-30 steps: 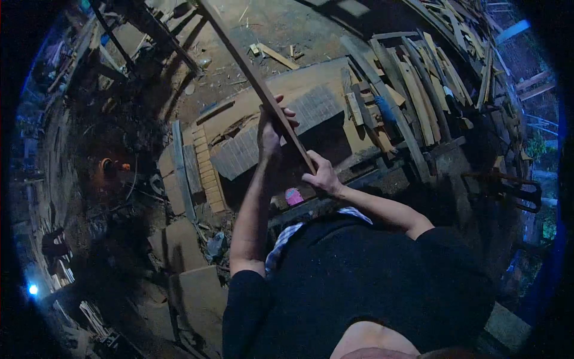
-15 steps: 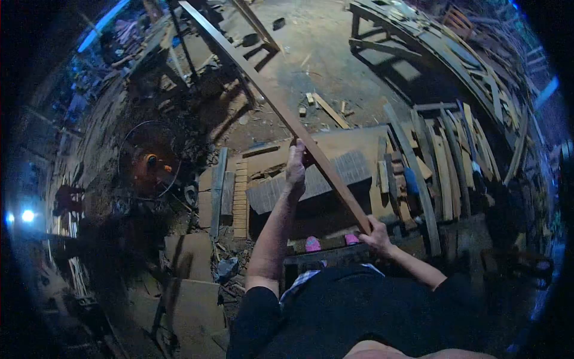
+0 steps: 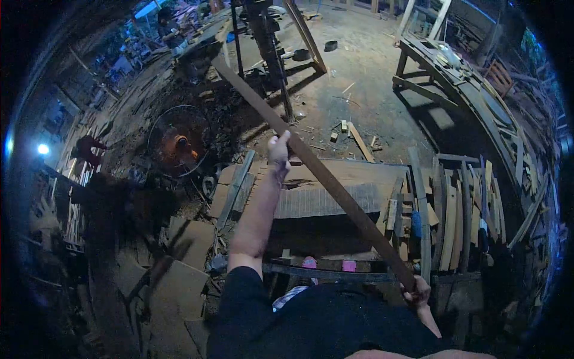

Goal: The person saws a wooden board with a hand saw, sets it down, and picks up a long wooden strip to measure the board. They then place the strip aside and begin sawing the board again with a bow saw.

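A long brown wooden board runs diagonally from the upper left to the lower right in front of my body. My left hand is closed round it near its middle, with the arm stretched forward. Close to the board's lower right end, my right hand grips it, fingers wrapped round the edge. Beneath the board lies a grey slatted panel on a brown sheet.
A round fan stands at the left. Loose wood strips lie at the right, below a long wooden bench. Small offcuts lie on the floor ahead. Another person is far off at the upper left.
The board's near end has moved down and to the right with my right hand, and a broader face of it shows. My left hand has shifted slightly left. The camera view has tilted up.
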A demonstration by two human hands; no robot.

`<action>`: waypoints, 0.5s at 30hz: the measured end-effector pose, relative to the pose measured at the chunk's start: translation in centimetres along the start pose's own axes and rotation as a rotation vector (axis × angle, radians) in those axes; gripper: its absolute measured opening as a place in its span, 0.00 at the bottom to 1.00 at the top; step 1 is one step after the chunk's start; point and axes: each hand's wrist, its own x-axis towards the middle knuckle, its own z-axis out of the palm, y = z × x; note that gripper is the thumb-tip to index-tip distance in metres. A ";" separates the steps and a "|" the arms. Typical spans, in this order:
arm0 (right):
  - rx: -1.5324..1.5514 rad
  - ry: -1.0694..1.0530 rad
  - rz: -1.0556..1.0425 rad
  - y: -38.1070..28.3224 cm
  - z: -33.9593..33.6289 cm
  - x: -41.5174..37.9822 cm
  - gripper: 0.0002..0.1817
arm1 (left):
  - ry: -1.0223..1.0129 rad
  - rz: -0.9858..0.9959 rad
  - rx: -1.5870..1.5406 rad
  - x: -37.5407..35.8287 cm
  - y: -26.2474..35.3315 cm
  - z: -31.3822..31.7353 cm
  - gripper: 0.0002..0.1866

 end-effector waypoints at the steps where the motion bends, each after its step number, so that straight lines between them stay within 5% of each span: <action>1: -0.203 0.044 -0.071 -0.4 -1.6 -0.4 0.25 | 0.006 0.010 -0.004 0.8 0.8 -0.8 0.09; 9: -0.617 0.190 -0.053 12.0 -11.2 -6.1 0.11 | 0.391 0.163 -0.353 7.7 5.0 -10.2 0.19; 11: -0.780 0.477 0.107 19.5 -12.5 -8.8 0.07 | 0.392 0.163 -0.325 5.9 6.5 -11.4 0.22; 15: -0.789 0.516 0.075 17.1 -12.5 -9.0 0.07 | 0.368 0.093 -0.534 4.1 7.6 -13.1 0.22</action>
